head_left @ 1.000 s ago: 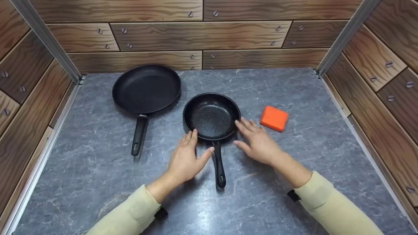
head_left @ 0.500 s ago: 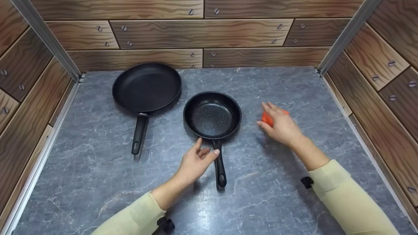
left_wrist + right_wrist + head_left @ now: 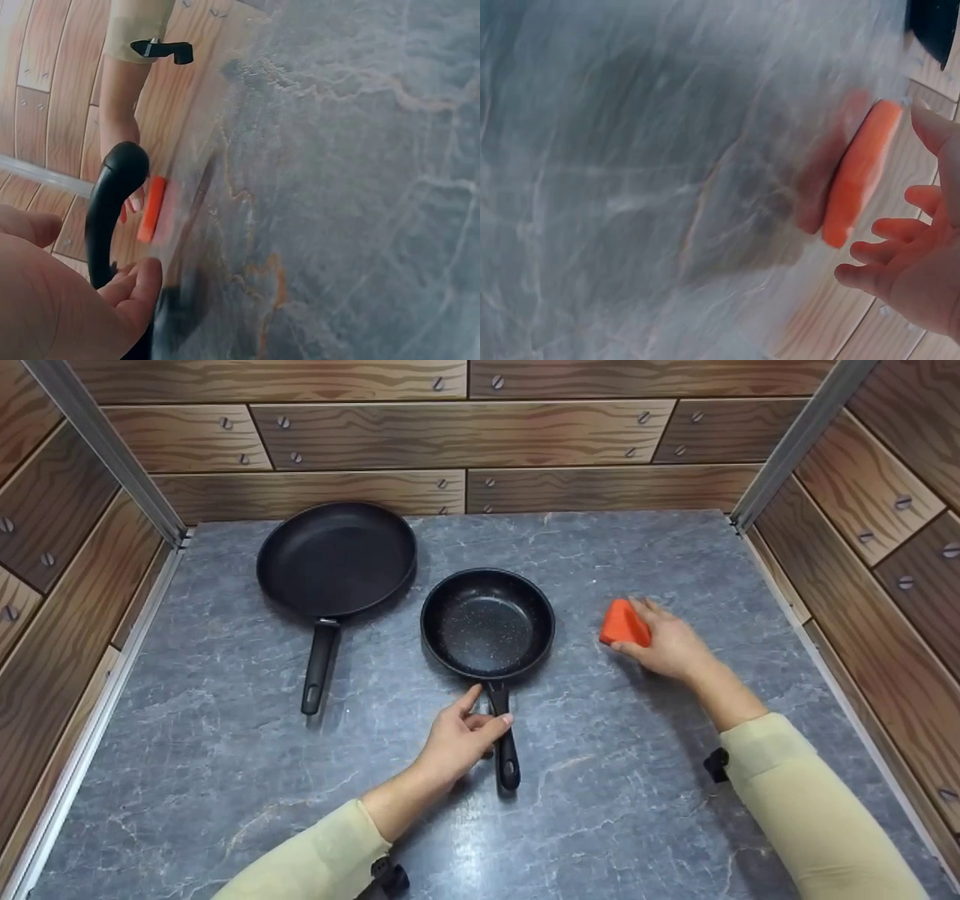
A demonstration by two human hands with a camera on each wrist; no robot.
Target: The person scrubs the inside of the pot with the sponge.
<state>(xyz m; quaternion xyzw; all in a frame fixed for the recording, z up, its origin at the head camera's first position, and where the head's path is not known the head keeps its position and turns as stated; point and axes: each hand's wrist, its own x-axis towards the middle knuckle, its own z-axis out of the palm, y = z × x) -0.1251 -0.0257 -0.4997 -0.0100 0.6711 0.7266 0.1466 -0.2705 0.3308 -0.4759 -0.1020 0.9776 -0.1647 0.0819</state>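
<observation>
Orange block (image 3: 622,624), pan handle (image 3: 508,765), partly behind hands (image 3: 452,739) (image 3: 675,645)

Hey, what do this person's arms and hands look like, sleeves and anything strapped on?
The left sleeve and right sleeve are plain pale yellow-green. A small black attachment shows near the left cuff, another black attachment near the right. The left hand and right hand wear no gloves.

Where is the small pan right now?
In the head view, the small pan sits near the middle of the table, between the large pan at back left and the sponge on the right; the left hand is at its handle.
</observation>
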